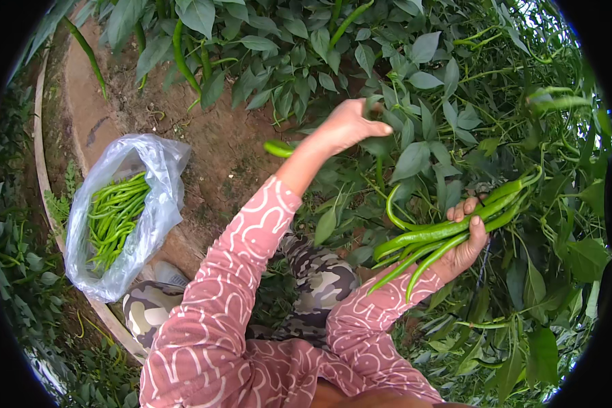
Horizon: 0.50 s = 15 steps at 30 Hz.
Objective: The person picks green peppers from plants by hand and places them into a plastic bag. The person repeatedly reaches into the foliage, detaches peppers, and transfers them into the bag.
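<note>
Left hand (347,129) by leaves (413,162), fingers obscured, cannot tell its grip; right hand (464,253) has grip clamped round green peppers (421,236), partly covering them

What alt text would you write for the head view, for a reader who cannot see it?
The right hand holds a bunch of long green peppers, while the left hand is among pepper-plant leaves. To the left, an open, clear plastic bag with more green peppers inside rests on the ground.
</note>
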{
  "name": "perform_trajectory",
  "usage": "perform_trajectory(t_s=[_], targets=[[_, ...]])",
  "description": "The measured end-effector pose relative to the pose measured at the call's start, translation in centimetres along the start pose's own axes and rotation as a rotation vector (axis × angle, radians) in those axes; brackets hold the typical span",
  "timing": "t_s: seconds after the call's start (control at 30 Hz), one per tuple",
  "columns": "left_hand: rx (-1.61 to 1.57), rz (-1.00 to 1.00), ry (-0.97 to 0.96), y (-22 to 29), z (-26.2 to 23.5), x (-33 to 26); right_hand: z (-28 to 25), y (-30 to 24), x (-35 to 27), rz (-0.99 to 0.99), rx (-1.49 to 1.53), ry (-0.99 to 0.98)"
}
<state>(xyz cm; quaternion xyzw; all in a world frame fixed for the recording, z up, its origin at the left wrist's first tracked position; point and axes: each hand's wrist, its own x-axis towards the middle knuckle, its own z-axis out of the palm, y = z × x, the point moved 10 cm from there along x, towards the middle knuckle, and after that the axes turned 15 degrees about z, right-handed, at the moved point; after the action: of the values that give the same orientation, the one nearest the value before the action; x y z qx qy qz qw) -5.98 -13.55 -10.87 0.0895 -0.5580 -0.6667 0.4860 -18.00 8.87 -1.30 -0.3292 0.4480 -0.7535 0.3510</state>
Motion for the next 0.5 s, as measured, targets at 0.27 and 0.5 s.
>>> perform_trajectory(t_s=[0.27,0.5], targets=[[-0.113,0.162,0.188,9.0,-5.0,3.7,-0.5,0.3,0.0,0.006,-0.028,0.038],[0.041,0.257,-0.138,18.9,1.0,2.3,2.1,1.2,0.5,0.121,0.063,-0.052]])
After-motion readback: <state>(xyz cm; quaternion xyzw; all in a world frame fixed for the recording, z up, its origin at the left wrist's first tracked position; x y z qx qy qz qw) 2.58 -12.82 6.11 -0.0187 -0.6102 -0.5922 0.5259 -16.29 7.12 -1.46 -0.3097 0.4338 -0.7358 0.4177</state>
